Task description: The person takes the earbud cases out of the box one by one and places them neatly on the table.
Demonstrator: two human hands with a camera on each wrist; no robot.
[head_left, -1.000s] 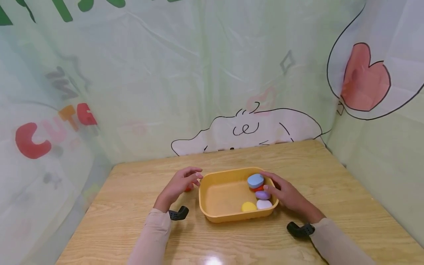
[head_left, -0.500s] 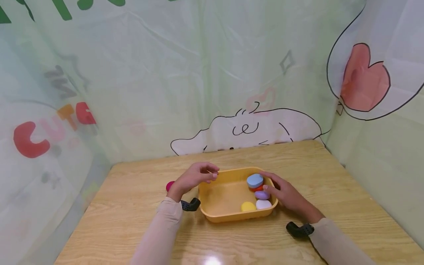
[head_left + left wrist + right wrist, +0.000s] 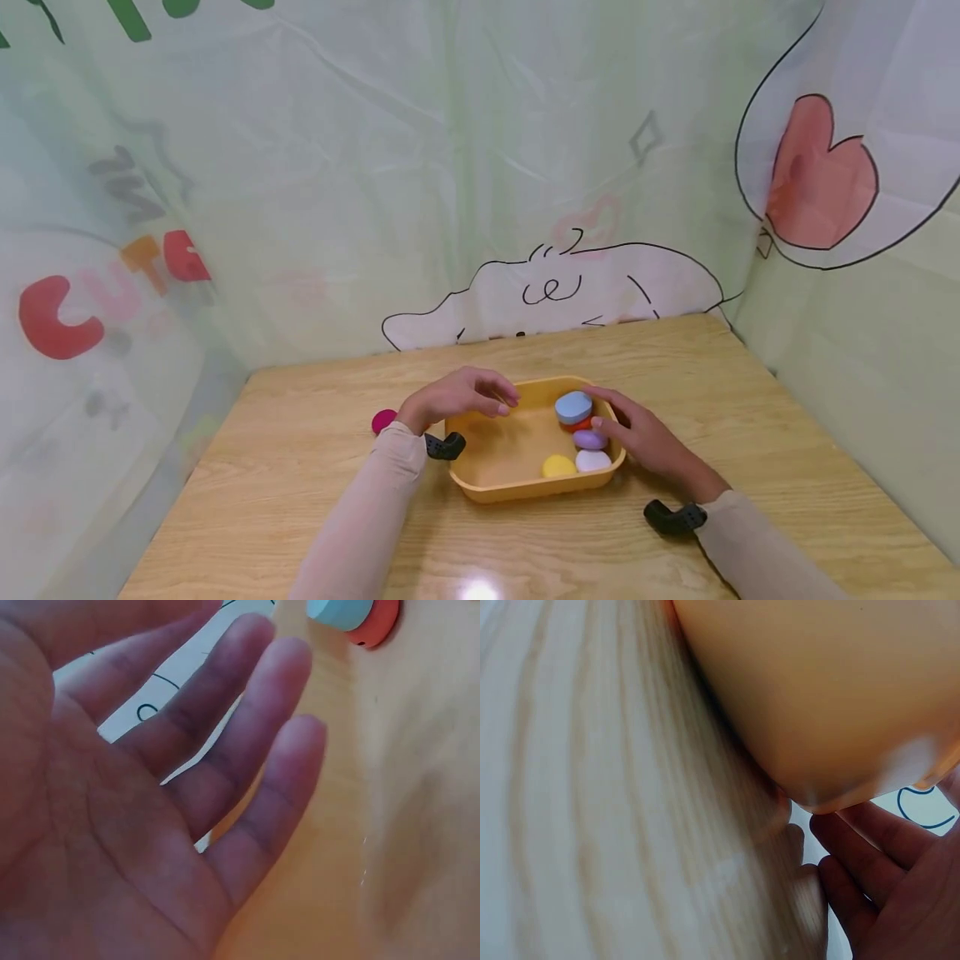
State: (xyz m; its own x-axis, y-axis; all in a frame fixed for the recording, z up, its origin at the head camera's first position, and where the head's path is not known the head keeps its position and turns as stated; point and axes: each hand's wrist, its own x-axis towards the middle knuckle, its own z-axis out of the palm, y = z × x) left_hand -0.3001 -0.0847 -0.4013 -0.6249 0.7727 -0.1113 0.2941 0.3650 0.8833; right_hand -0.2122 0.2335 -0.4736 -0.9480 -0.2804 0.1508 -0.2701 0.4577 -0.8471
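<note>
A yellow tray (image 3: 495, 493) stands on the table. My left hand (image 3: 459, 395) is over its left part, fingers loosely bent; the left wrist view shows a bare palm (image 3: 97, 840), with the thumb and index tips at the frame's top edge. My right hand (image 3: 652, 437) grips the tray's right end, thumb inside the rim and fingers against the outer wall, as the right wrist view also shows. Inside by this thumb, a light-blue rounded piece (image 3: 573, 407) lies on a red one (image 3: 577, 426). Purple (image 3: 590, 439), white (image 3: 592, 461) and yellow (image 3: 558, 466) pieces lie nearer.
A crimson rounded piece (image 3: 384, 420) lies on the wooden table (image 3: 300, 492), left of the tray and behind the left wrist. A printed curtain (image 3: 337, 208) hangs along the table's back and sides. Each wrist carries a black camera mount (image 3: 446, 446).
My left hand has moved right, from beside the tray to over its left part. The crimson piece has come into sight behind the wrist. My right hand keeps its hold on the tray.
</note>
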